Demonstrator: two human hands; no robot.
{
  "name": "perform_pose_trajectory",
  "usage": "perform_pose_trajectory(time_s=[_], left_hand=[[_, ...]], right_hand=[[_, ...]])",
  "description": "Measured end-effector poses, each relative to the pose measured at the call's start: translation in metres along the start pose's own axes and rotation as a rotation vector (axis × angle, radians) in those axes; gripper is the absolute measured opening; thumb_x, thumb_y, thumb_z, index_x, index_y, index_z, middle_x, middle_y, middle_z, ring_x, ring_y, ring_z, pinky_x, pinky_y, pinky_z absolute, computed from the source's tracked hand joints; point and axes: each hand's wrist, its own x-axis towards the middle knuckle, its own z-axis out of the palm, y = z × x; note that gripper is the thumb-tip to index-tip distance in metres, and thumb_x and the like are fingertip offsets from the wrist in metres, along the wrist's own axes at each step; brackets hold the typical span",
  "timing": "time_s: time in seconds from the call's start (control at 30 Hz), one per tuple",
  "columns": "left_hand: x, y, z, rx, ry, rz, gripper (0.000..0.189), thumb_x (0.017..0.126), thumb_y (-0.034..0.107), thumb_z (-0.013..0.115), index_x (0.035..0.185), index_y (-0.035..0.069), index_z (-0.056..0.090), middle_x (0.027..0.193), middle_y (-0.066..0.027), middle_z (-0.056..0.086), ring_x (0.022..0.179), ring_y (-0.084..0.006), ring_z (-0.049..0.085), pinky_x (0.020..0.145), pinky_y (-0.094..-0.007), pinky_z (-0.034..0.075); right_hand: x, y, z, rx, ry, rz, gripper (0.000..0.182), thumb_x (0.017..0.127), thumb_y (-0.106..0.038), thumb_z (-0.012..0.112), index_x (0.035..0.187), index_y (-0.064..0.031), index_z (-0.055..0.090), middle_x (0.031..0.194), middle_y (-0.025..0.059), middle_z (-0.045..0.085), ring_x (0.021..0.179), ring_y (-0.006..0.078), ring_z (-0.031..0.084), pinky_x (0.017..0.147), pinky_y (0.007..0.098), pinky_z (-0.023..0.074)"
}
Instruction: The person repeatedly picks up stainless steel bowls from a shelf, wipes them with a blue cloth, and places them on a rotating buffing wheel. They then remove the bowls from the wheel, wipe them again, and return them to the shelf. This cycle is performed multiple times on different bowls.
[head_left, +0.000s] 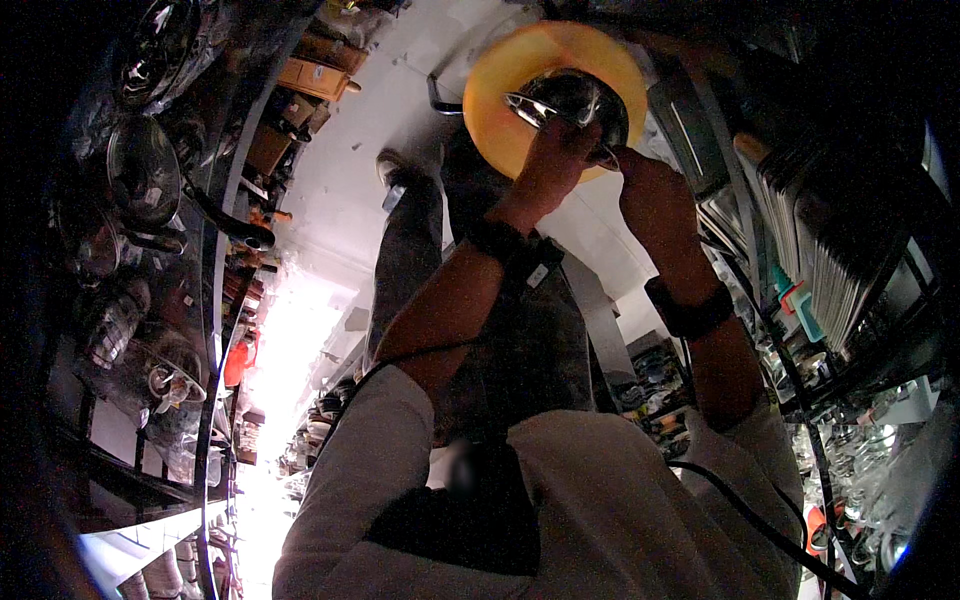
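Note:
A shiny metal bowl (581, 90) lies tilted over a round orange-yellow surface (499, 112), which looks like a stool seat or a basin. Its bright rim shows at the left and again at the lower right. My left hand (551, 169) is at the near side of the bowl, fingers curled against it. At the lower right rim, my right hand (654, 187) pinches the edge. Dark bands circle both wrists. The fingertips are partly hidden, and the light on them is dim.
Shelving on the left holds a glass lid (142, 169), pan handles (229, 221) and wrapped wares. Cardboard boxes (311, 79) sit lower down. On the right stands a row of thin stacked plates or trays (817, 262). A dark cable (750, 517) runs beside me.

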Motion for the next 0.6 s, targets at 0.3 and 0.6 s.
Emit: perform_pose_trajectory(time_s=[0.3,0.6], left_hand=[[-0.01,-0.042,-0.028,0.901,-0.116,0.24,0.03,0.087,0.016,0.053,0.107,-0.005,0.047,0.091,-0.0165,0.062,0.086,-0.0215,0.062,0.069,-0.0357,0.051],[-0.022,-0.044,-0.021,0.655,-0.128,-0.047,0.021,0.086,0.016,0.054,0.097,-0.002,0.054,0.084,-0.0147,0.063,0.073,-0.0237,0.062,0.067,-0.0349,0.049]], right_hand=[[-0.014,0.028,0.041,0.002,-0.117,-0.032,0.019,0.082,-0.009,0.046,0.095,-0.0041,0.06,0.085,0.019,0.062,0.075,0.034,0.061,0.068,0.0429,0.0494],[0.012,0.01,0.0,0.39,0.016,0.007,0.034,0.081,-0.032,0.061,0.094,-0.0007,0.056,0.07,0.0182,0.061,0.063,0.0312,0.062,0.056,0.0359,0.0475]])
